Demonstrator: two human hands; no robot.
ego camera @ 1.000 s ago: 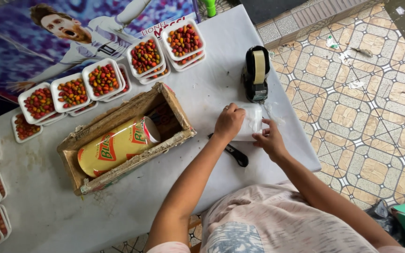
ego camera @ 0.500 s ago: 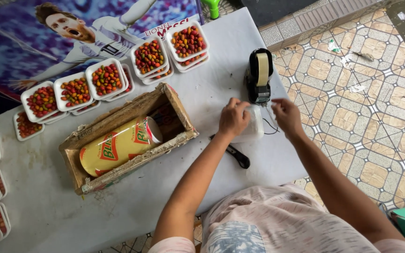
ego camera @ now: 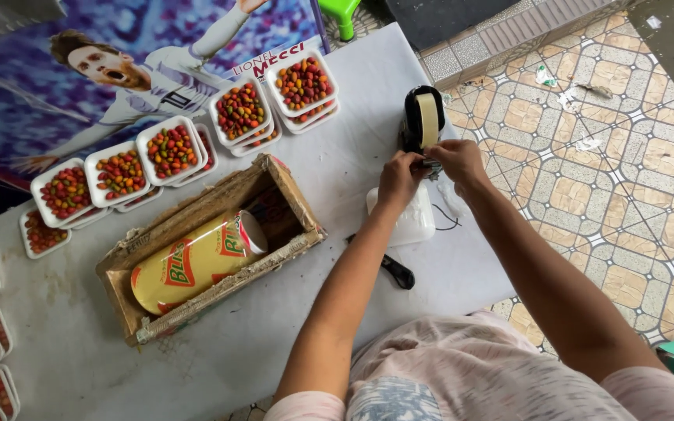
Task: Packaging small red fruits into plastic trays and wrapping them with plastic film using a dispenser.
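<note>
At the far right edge of the counter [ego camera: 118, 366], I see both hands meeting at the front of the black tape dispenser [ego camera: 421, 117], which stands upright with its roll of pale tape facing me. My left hand [ego camera: 398, 178] has its fingers [ego camera: 409, 160] curled and pinched at the dispenser's cutting end; my right hand [ego camera: 454, 160] comes in from the other side, fingers bent and closed on the same spot. The two hands touch or nearly touch there. I cannot make out the tape strip itself between them, so I cannot tell what exactly each pinch holds.

Just below the hands lies a wrapped white tray [ego camera: 411, 222], flat on the counter and partly hidden by my left wrist. Near it, toward me, a black-handled knife [ego camera: 391, 269] lies on the cloth. To the left sits a rough wooden box [ego camera: 220, 187], open at the top, with a large yellow roll of film [ego camera: 189, 261] lying on its side in it. Beyond the box, a row of white trays of red, green and orange fruit [ego camera: 169, 148] runs along the far side, some stacked in twos; more trays show at the left edge. A printed poster [ego camera: 56, 93] lies under them. Patterned floor tiles [ego camera: 602, 171] lie to the right.
</note>
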